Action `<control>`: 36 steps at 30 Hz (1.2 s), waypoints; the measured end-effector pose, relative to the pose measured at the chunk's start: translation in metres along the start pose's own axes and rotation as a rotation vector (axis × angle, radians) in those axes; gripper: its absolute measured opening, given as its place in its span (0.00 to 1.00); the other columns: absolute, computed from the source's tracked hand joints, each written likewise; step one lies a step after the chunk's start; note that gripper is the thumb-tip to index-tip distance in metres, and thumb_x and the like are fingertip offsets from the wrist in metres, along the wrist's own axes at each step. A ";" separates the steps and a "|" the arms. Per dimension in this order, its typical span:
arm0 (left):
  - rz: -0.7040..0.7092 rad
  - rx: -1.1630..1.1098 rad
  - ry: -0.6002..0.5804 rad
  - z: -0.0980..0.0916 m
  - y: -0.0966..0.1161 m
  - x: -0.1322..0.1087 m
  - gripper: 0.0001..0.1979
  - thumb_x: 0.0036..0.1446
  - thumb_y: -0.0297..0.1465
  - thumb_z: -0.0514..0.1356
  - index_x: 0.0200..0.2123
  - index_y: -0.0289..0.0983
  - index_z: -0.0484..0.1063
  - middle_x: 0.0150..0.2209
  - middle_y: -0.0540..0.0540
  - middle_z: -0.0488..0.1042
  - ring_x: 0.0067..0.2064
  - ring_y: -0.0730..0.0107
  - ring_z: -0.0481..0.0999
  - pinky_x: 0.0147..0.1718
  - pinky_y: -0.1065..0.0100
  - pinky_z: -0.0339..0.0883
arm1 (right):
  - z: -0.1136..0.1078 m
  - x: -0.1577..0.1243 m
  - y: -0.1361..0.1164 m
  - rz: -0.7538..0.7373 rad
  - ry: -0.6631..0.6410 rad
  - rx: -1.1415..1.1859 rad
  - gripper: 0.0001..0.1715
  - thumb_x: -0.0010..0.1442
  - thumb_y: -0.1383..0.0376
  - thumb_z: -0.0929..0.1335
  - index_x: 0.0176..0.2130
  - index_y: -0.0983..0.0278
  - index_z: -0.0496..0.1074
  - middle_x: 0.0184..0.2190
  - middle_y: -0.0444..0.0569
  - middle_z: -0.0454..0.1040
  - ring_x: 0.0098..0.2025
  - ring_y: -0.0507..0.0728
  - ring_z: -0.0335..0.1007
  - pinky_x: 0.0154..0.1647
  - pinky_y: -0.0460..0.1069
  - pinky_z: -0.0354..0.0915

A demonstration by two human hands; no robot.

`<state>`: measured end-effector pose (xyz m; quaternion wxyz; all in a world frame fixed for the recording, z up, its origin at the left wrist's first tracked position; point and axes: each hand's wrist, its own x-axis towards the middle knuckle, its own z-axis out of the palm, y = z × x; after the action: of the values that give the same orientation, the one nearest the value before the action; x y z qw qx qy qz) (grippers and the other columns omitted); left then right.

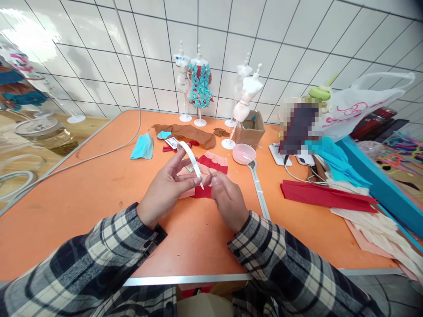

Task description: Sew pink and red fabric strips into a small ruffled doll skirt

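In the head view, my left hand (162,189) pinches a thin, curved white strip (191,155) between thumb and fingers, its lower end pointing toward my right hand. My right hand (229,200) is closed, thumb against forefinger, right beside that lower end. Something small and dark pokes up at its fingertips, too small to name. Beneath and behind both hands lie pieces of red sheet (216,163) and pale pink sheet (218,156), partly covered by the fingers. Just beyond my left fingertips rests a small white printed card (172,142).
Brown crinkled sheet (194,134) and a blue piece (142,146) lie farther back. Small white mannequins (248,90) stand by the tiled wall, one in a blue ruffled dress (200,86). A pink bowl (244,154), cardboard box (253,127), grey tongs-like tool (259,189) and folded red sheet (325,196) sit rightward.
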<state>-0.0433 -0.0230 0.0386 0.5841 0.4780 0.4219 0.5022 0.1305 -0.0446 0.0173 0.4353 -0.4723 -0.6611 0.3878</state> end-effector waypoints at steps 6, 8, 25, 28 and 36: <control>0.086 0.091 0.021 -0.002 0.005 0.001 0.56 0.45 0.27 0.76 0.73 0.57 0.55 0.74 0.41 0.58 0.43 0.65 0.83 0.39 0.65 0.81 | 0.002 0.000 0.003 0.040 -0.093 -0.046 0.21 0.73 0.55 0.56 0.33 0.59 0.66 0.24 0.42 0.63 0.29 0.55 0.62 0.34 0.50 0.57; 0.088 0.104 0.009 0.000 0.007 0.000 0.55 0.45 0.27 0.76 0.73 0.58 0.56 0.74 0.42 0.57 0.39 0.67 0.84 0.38 0.64 0.81 | 0.002 0.001 0.003 0.052 -0.103 -0.057 0.20 0.73 0.55 0.56 0.32 0.59 0.65 0.23 0.42 0.62 0.29 0.55 0.62 0.34 0.50 0.57; 0.145 0.313 -0.012 -0.004 0.007 -0.001 0.55 0.49 0.27 0.72 0.76 0.54 0.49 0.74 0.36 0.56 0.34 0.70 0.84 0.36 0.65 0.81 | -0.003 0.005 -0.004 0.063 -0.150 -0.178 0.21 0.72 0.57 0.56 0.29 0.59 0.62 0.23 0.43 0.63 0.30 0.56 0.61 0.35 0.50 0.55; 0.160 0.348 -0.007 -0.005 0.007 -0.001 0.55 0.50 0.27 0.71 0.75 0.54 0.49 0.73 0.36 0.58 0.34 0.70 0.84 0.37 0.65 0.81 | -0.003 0.006 -0.004 0.085 -0.158 -0.208 0.21 0.72 0.57 0.56 0.28 0.59 0.61 0.23 0.43 0.63 0.30 0.56 0.61 0.34 0.50 0.55; 0.196 0.382 -0.037 -0.003 0.005 0.000 0.54 0.49 0.27 0.71 0.75 0.53 0.51 0.72 0.37 0.61 0.40 0.65 0.84 0.33 0.68 0.81 | -0.003 0.008 0.002 0.075 -0.190 -0.216 0.21 0.72 0.56 0.56 0.29 0.60 0.62 0.24 0.44 0.64 0.31 0.56 0.62 0.35 0.50 0.54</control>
<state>-0.0467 -0.0227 0.0429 0.4391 0.6277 0.4503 0.4588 0.1324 -0.0357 0.0182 0.3025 -0.5019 -0.7192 0.3733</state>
